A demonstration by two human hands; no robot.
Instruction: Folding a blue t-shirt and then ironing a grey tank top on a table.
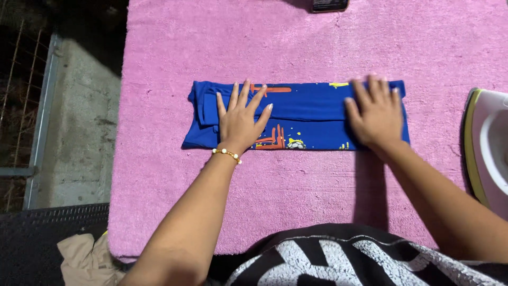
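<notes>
Two flat hands press a folded blue printed cloth garment into a long strip.

The left hand, fingers spread, pins the 9 o'clock end; the right hand, open and palm down, pins the 3 o'clock end. The garment lies mid pink towel-covered tabletop, a white-and-yellow iron at 3 o'clock. Smoothing seems in hand; another fold would need a lifted end.

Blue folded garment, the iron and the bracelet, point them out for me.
blue folded garment (312, 108): head view, bare middle between the hands.
iron (489, 151): head view, white body at right edge.
bracelet (227, 154): head view, beads on left wrist.
</notes>
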